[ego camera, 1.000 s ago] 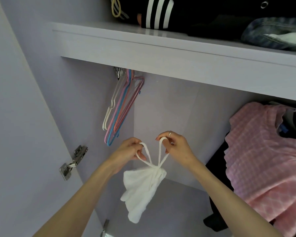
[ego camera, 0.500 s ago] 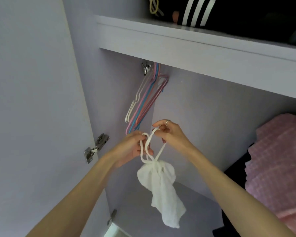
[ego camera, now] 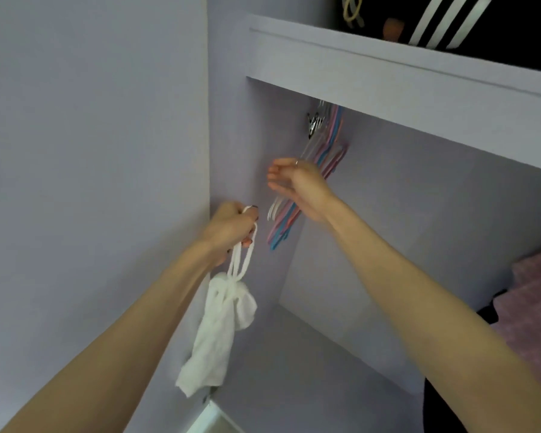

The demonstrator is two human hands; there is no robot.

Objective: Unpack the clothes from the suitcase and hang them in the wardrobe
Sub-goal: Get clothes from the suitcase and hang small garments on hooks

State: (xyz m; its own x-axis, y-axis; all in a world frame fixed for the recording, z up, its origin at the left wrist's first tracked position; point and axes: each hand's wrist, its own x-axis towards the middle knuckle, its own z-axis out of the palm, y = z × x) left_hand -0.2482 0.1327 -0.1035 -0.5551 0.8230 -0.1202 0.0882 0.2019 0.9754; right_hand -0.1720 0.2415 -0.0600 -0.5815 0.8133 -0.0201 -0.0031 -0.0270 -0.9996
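Observation:
A small white garment (ego camera: 219,326) with two thin straps dangles inside the lilac wardrobe (ego camera: 388,214). My left hand (ego camera: 231,228) grips both straps bunched together, low on the left near the door edge. My right hand (ego camera: 297,185) is raised with fingers spread and relaxed, holding nothing, just in front of a bunch of empty pink, blue and white hangers (ego camera: 319,170) that hang at the rail's left end. The rail itself is mostly hidden under the shelf.
The wardrobe door (ego camera: 91,182) stands open on the left. A shelf (ego camera: 403,79) above holds a black garment with white stripes (ego camera: 450,20). A pink garment (ego camera: 531,301) hangs at the right edge, with something black (ego camera: 456,410) beneath it.
My right hand let go of its strap and rose toward the hangers. My left hand now holds both straps alone. The view swung left.

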